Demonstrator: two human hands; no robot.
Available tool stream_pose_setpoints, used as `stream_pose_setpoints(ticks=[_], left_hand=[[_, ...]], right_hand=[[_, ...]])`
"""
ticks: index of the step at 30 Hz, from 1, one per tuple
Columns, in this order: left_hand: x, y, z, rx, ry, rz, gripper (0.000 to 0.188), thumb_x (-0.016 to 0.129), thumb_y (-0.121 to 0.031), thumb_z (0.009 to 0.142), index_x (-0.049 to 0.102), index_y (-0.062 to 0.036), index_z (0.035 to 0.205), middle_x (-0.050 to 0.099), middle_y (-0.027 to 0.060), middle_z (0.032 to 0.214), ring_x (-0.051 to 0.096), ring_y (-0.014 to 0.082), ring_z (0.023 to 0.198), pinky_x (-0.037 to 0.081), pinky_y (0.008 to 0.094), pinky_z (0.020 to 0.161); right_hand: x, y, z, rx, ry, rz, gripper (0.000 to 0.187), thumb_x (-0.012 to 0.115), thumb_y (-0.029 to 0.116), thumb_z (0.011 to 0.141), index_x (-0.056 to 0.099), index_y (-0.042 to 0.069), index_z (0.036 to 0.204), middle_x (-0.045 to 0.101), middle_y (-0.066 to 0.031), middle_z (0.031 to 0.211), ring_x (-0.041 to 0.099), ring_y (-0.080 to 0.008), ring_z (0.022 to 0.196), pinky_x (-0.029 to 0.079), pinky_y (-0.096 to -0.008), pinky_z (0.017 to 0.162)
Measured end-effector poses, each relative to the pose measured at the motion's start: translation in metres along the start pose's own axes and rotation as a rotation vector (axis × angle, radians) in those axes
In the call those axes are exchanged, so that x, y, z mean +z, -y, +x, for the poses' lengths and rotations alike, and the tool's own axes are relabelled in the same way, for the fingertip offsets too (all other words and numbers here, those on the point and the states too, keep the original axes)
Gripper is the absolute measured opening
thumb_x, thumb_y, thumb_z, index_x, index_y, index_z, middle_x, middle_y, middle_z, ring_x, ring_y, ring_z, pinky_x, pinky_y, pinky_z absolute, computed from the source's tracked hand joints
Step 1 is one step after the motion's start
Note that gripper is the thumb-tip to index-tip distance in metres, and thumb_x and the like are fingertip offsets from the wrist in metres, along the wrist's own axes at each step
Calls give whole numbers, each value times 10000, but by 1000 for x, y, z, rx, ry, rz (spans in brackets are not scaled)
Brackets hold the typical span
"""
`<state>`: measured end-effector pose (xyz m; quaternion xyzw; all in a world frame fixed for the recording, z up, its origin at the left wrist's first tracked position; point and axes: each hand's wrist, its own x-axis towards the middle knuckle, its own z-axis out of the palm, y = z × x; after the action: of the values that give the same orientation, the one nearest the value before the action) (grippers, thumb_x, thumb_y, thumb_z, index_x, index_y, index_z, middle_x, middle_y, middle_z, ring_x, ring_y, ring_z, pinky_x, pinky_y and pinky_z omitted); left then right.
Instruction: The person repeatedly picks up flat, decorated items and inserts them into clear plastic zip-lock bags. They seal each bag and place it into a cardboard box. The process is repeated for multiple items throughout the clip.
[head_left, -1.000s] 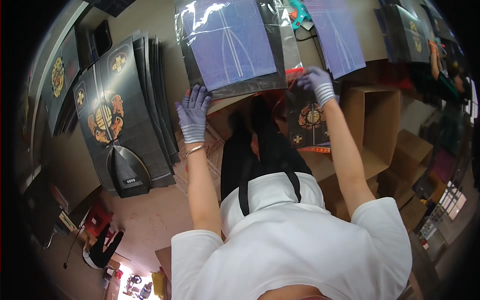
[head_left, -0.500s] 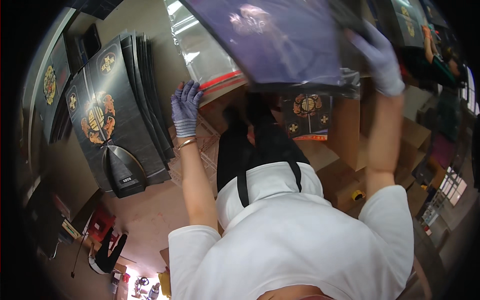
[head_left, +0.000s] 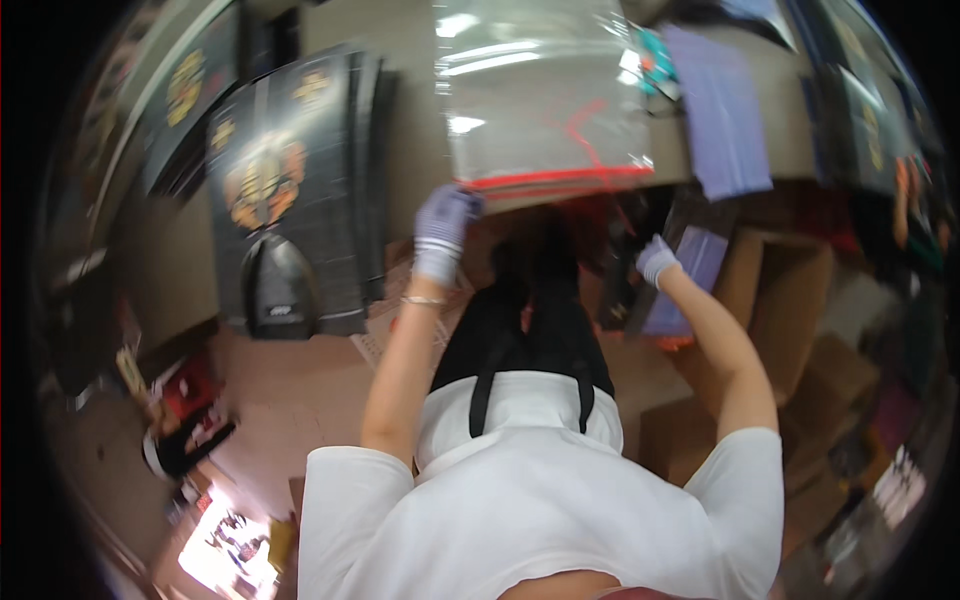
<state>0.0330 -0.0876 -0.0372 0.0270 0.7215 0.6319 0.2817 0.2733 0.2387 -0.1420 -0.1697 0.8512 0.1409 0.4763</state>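
My left hand (head_left: 447, 235), in a striped purple-and-white glove, is at the near left corner of the clear plastic bags (head_left: 545, 120) with a red strip. Its fingers are blurred, so their grip does not show. Below the table's near edge, to the right of my legs, my gloved right hand (head_left: 657, 262) is closed at the left side of a dark and purple plastic-wrapped package (head_left: 695, 265). Parts of that package are smeared by motion. Left of the bags lies a stack of black printed folded bags (head_left: 290, 190) with gold and orange emblems.
A purple sheet (head_left: 720, 110) lies right of the clear bags, beside a small teal object (head_left: 655, 62). Open cardboard boxes (head_left: 790, 310) stand on the right. Another person's arm (head_left: 902, 205) shows at far right; another person (head_left: 185, 450) is at lower left.
My right hand has brought the package down from above the table to below its near edge, uncovering the clear bags. My left hand has moved to the bags' corner. The view has shifted.
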Motion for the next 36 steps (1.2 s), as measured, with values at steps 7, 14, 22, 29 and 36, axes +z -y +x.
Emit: stream_pose_setpoints(ticks=[7, 14, 22, 29, 36], left_hand=[[-39, -157, -62, 389, -528, 1305, 431, 712, -201, 691, 557, -55, 1067, 531, 132, 945, 503, 302, 884, 434, 405, 780], [-78, -141, -66, 317, -612, 1450, 286, 620, -157, 694, 584, -53, 957, 514, 98, 808, 504, 280, 783, 427, 399, 682], [-50, -127, -214, 619, -136, 1193, 360, 602, -37, 627, 589, -19, 986, 501, 82, 734, 475, 257, 670, 365, 366, 600], [-27, -118, -205, 783, 95, 1038, 258, 621, -61, 652, 607, -37, 909, 543, 68, 795, 511, 239, 709, 378, 354, 596], [71, -51, -38, 827, 172, 673, 78, 573, -41, 712, 572, -59, 788, 538, 119, 743, 525, 316, 756, 443, 399, 699]], right_hand=[[3, 22, 80, 1, -207, 0, 211, 496, 178, 794, 679, 144, 894, 654, -67, 897, 582, -243, 924, 397, -465, 840], [-183, 53, 2, -271, -764, 657, 192, 527, 214, 800, 624, 158, 956, 633, -65, 917, 578, -292, 857, 459, -438, 753], [-324, 8, -62, -792, -132, 2705, 528, 574, 440, 833, 555, -19, 1092, 630, -120, 981, 614, -190, 890, 487, -298, 786], [-346, -7, -114, -463, -707, 1579, 376, 669, 271, 773, 599, -29, 990, 628, -75, 863, 579, -131, 791, 466, -267, 706], [-157, -76, -286, 162, -1113, 1656, 389, 648, 92, 769, 534, -25, 1122, 579, -81, 1071, 526, -146, 978, 422, -295, 849]])
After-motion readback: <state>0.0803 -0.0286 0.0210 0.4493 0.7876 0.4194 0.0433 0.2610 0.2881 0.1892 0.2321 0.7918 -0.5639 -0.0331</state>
